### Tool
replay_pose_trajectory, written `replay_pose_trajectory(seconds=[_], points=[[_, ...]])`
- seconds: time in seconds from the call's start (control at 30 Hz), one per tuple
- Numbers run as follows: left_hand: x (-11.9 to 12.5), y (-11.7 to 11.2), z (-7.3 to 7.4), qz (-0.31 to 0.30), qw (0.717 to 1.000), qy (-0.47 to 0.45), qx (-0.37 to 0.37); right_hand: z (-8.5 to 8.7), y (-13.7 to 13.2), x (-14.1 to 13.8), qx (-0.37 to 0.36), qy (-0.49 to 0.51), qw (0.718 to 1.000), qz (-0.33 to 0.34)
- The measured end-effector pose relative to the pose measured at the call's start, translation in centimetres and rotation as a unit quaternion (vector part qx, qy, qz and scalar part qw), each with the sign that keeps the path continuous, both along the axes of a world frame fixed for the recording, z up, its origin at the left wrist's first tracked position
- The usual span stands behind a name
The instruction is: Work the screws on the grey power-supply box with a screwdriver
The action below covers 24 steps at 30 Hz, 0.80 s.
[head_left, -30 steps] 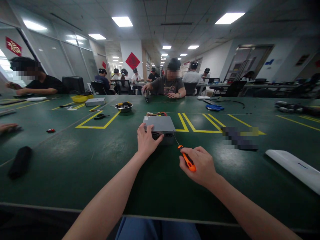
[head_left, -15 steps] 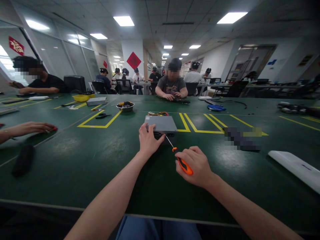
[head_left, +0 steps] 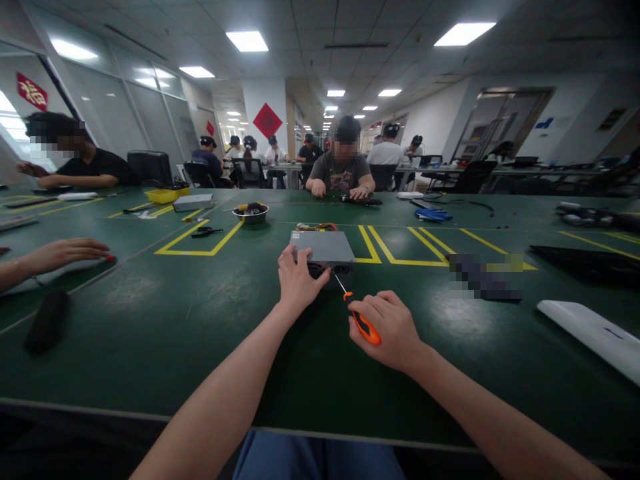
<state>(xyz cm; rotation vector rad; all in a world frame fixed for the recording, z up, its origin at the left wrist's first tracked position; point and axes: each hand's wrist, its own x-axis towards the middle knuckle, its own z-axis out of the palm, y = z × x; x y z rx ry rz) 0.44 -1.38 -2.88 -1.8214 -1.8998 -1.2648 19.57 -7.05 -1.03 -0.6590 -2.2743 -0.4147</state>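
A grey metal power supply unit point(head_left: 327, 245) stands on the green table in front of me, with coloured wires point(head_left: 315, 227) at its far side. My left hand point(head_left: 299, 277) grips its near left corner, fingers on the top and thumb along the front face. In my right hand point(head_left: 387, 327) is a screwdriver point(head_left: 367, 327) with an orange and black handle. Its thin shaft points up and left to the front face of the power supply, close to my left thumb. Whether the tip sits in a screw I cannot tell.
Left of me, a co-worker's hand point(head_left: 75, 252) rests near a small red thing. Further off is a metal bowl point(head_left: 251, 215) of tools. A white casing point(head_left: 590, 337) and a dark flat object point(head_left: 585, 261) lie at the right. Across sits another person point(head_left: 343, 167).
My right hand and the screwdriver have shifted slightly left. A dark flat object has come into view at the right edge. The person across has moved their hands.
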Motion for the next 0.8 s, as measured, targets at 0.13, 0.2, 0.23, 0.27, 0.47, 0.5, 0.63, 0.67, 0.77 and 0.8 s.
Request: replay_pose_trajectory(seconds=[0.13,0.2,0.23,0.27,0.47,0.5,0.63,0.67,0.77,0.8], points=[[0.0,0.0,0.0,0.006,1.000,0.003,-0.002,0.1,-0.1,-0.1,-0.010,0.020,1.000,-0.008],[0.1,0.0,0.0,0.012,1.000,0.005,-0.002,-0.1,-0.1,-0.2,-0.023,0.032,0.999,-0.013],[0.1,0.0,0.0,0.016,1.000,0.007,-0.002,-0.2,-0.1,-0.2,-0.029,0.040,0.999,-0.015],[0.1,0.0,0.0,0.019,1.000,0.008,-0.002,-0.3,-0.1,-0.2,-0.032,0.046,0.998,-0.014],[0.3,-0.2,0.2,0.034,0.999,0.029,-0.002,-0.5,-0.5,-0.4,-0.009,-0.016,1.000,-0.014],[0.3,-0.3,0.2,0.037,0.999,0.036,-0.001,-0.4,-0.6,-0.4,-0.009,-0.018,1.000,-0.018],[0.3,-0.6,0.7,0.030,0.996,0.078,0.012,0.0,-0.9,-0.4,-0.023,-0.017,0.999,-0.018],[0.3,-0.7,0.8,0.024,0.996,0.089,0.014,0.1,-0.9,-0.4,-0.025,-0.019,0.999,-0.019],[0.3,-1.0,1.1,-0.001,0.993,0.114,0.017,0.0,-1.0,-0.4,-0.015,-0.007,0.999,-0.036],[0.3,-1.0,1.2,-0.010,0.993,0.118,0.018,-0.1,-1.0,-0.5,-0.009,0.001,0.999,-0.041]])
